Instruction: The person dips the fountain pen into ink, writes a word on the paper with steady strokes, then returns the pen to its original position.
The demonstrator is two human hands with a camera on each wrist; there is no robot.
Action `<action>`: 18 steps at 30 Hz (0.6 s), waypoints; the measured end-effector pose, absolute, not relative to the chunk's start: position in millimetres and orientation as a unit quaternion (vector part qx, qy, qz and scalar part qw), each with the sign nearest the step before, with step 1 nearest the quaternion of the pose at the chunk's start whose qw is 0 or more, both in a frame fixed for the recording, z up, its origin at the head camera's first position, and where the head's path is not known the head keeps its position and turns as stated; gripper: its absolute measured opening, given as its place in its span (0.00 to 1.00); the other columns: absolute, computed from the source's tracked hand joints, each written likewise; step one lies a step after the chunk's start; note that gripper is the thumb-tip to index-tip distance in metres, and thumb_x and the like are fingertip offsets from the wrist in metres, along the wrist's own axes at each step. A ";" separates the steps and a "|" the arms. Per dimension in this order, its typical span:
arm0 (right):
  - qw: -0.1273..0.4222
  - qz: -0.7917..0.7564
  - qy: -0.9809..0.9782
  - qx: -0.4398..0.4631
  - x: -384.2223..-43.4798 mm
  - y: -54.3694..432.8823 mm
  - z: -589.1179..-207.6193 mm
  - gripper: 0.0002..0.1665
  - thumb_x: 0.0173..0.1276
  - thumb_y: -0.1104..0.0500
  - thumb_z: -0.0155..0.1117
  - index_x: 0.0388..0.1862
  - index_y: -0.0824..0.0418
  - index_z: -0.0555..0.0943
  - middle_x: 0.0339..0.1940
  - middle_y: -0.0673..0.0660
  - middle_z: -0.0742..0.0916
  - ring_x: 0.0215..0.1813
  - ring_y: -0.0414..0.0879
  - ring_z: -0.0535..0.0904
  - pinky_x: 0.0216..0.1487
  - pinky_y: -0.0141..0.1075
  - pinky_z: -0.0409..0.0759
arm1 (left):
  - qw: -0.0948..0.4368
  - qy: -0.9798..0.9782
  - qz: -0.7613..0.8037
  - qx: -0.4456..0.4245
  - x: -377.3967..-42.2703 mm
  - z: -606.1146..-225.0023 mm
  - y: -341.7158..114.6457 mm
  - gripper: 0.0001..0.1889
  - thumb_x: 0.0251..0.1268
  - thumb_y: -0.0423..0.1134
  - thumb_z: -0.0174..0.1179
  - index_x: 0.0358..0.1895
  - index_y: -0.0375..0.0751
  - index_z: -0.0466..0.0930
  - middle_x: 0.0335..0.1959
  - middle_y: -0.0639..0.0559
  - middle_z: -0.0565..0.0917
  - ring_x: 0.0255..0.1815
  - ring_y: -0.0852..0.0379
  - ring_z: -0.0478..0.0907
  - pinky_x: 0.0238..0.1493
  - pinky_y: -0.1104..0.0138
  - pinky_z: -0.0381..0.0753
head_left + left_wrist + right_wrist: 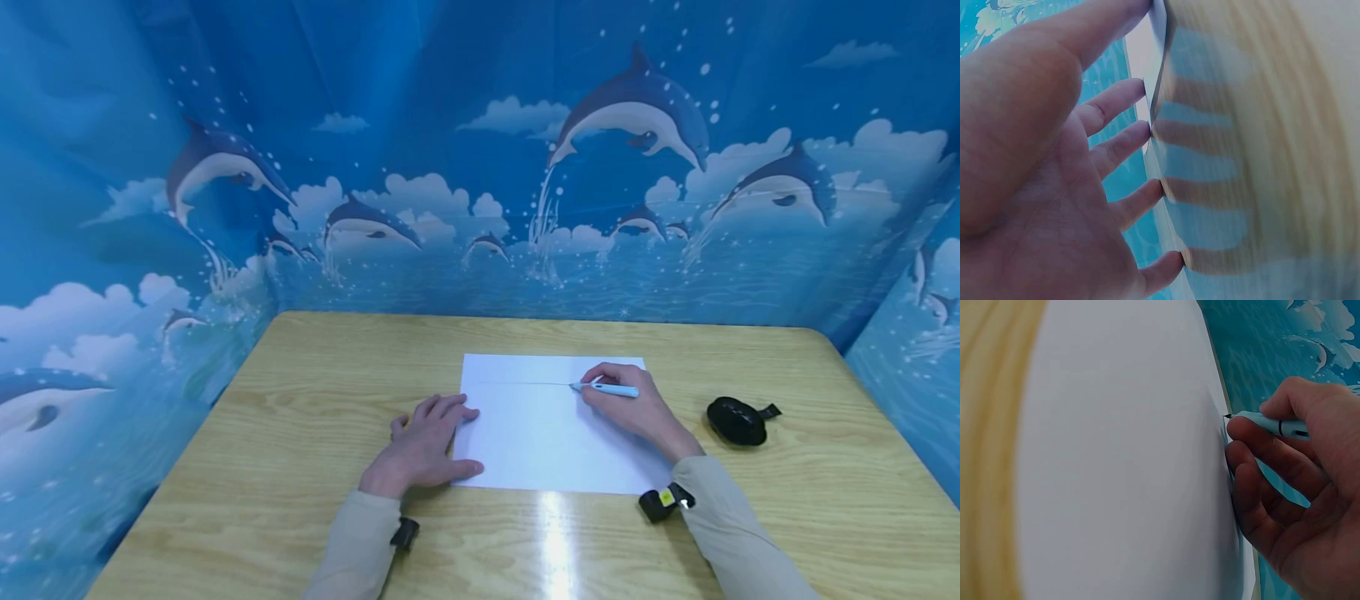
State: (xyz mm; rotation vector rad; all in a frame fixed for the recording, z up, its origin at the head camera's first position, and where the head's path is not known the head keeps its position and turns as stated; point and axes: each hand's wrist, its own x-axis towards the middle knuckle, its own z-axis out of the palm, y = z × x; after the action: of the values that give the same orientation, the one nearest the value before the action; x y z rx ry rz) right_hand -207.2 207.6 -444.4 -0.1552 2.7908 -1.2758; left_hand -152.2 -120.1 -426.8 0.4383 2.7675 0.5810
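A sheet of white paper (540, 442) lies on the wooden table, with a thin line (525, 382) drawn across its upper part. My right hand (630, 408) pinches a light blue pen (617, 389), whose dark tip touches the paper at the line's right end. The right wrist view shows thumb and fingers around the pen (1272, 424), the other fingers curled beneath. At the paper's left edge my left hand (427, 446) rests with fingers spread, thumb and fingertips on the sheet or table. In the left wrist view the fingertips (1138, 134) press down.
A black oval case (737, 421) with a small strap sits on the table (315, 375) to the right of the paper. Behind the table hangs a blue curtain (420, 275) printed with dolphins. Each wrist carries a small black camera.
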 end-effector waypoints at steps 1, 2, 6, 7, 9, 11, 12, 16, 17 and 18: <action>0.035 -0.414 0.908 -0.051 -207.0 208.0 -444.5 0.10 0.69 0.52 0.67 0.44 0.53 0.88 0.48 0.54 0.91 0.52 0.50 0.84 0.46 0.35 0.77 | 0.140 0.958 0.201 0.152 -152.1 -426.8 -120.1 0.38 0.60 0.59 0.71 0.72 0.53 0.72 0.81 0.52 0.62 0.84 0.38 0.51 0.69 0.26 0.55; 0.035 -0.413 0.909 -0.050 -206.9 208.4 -444.6 0.10 0.69 0.51 0.67 0.44 0.53 0.88 0.48 0.54 0.91 0.52 0.50 0.84 0.47 0.35 0.77 | 0.140 0.958 0.201 0.152 -151.9 -426.6 -120.1 0.38 0.60 0.59 0.71 0.72 0.53 0.72 0.81 0.52 0.62 0.83 0.38 0.51 0.69 0.26 0.55; 0.036 -0.409 0.911 -0.050 -206.5 210.4 -445.3 0.10 0.69 0.51 0.67 0.45 0.53 0.87 0.49 0.54 0.91 0.52 0.50 0.84 0.48 0.36 0.78 | 0.142 0.958 0.200 0.151 -151.5 -426.4 -119.9 0.38 0.60 0.59 0.71 0.72 0.53 0.72 0.81 0.52 0.62 0.83 0.38 0.51 0.69 0.26 0.55; 0.036 -0.408 0.911 -0.049 -206.3 211.0 -445.5 0.10 0.69 0.51 0.67 0.45 0.53 0.87 0.49 0.54 0.91 0.52 0.50 0.84 0.48 0.37 0.78 | 0.142 0.958 0.200 0.150 -151.5 -426.3 -119.8 0.38 0.60 0.59 0.71 0.72 0.53 0.72 0.81 0.52 0.62 0.83 0.38 0.51 0.69 0.26 0.55; 0.037 -0.407 0.912 -0.048 -205.9 212.6 -445.6 0.10 0.70 0.51 0.67 0.45 0.52 0.87 0.49 0.54 0.91 0.52 0.50 0.84 0.48 0.37 0.78 | 0.142 0.958 0.200 0.150 -151.5 -426.3 -119.8 0.38 0.60 0.59 0.71 0.72 0.53 0.72 0.81 0.52 0.62 0.83 0.38 0.51 0.69 0.26 0.56; 0.038 -0.405 0.912 -0.048 -205.2 214.2 -445.4 0.10 0.70 0.51 0.66 0.46 0.52 0.87 0.50 0.54 0.90 0.52 0.50 0.84 0.48 0.38 0.78 | 0.141 0.958 0.200 0.151 -151.6 -426.2 -119.7 0.37 0.60 0.59 0.71 0.72 0.53 0.72 0.81 0.52 0.62 0.83 0.38 0.51 0.68 0.26 0.56; 0.038 -0.405 0.912 -0.047 -205.0 214.9 -445.3 0.10 0.70 0.51 0.66 0.46 0.53 0.87 0.50 0.55 0.90 0.52 0.50 0.84 0.48 0.38 0.78 | 0.141 0.958 0.199 0.151 -151.7 -426.2 -119.7 0.37 0.60 0.59 0.71 0.72 0.53 0.72 0.81 0.52 0.62 0.83 0.38 0.51 0.68 0.26 0.56; 0.034 -0.406 0.912 -0.045 -205.1 216.7 -445.3 0.10 0.70 0.51 0.67 0.46 0.53 0.87 0.51 0.55 0.90 0.51 0.50 0.84 0.47 0.37 0.78 | 0.141 0.958 0.199 0.151 -151.7 -426.2 -119.8 0.37 0.60 0.59 0.71 0.72 0.54 0.72 0.81 0.52 0.62 0.83 0.38 0.51 0.69 0.26 0.56; 0.033 -0.407 0.912 -0.045 -205.3 217.1 -445.4 0.10 0.70 0.51 0.67 0.46 0.53 0.87 0.50 0.55 0.90 0.51 0.50 0.84 0.46 0.37 0.78 | 0.141 0.958 0.199 0.152 -151.8 -426.4 -119.8 0.37 0.60 0.59 0.71 0.72 0.54 0.72 0.81 0.52 0.62 0.83 0.38 0.51 0.69 0.26 0.55; 0.033 -0.406 0.912 -0.047 -205.4 217.5 -445.4 0.11 0.70 0.51 0.67 0.46 0.54 0.87 0.50 0.56 0.90 0.50 0.50 0.83 0.46 0.37 0.78 | 0.140 0.958 0.200 0.152 -151.7 -426.2 -119.8 0.37 0.60 0.59 0.71 0.72 0.54 0.72 0.81 0.52 0.62 0.83 0.38 0.51 0.69 0.26 0.55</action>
State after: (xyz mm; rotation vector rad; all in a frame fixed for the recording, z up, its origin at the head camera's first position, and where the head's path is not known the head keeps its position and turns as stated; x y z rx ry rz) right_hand -205.4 217.5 -445.4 -0.1454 2.8065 -1.2489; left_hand -151.7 -119.8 -426.2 0.4392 2.7664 0.5785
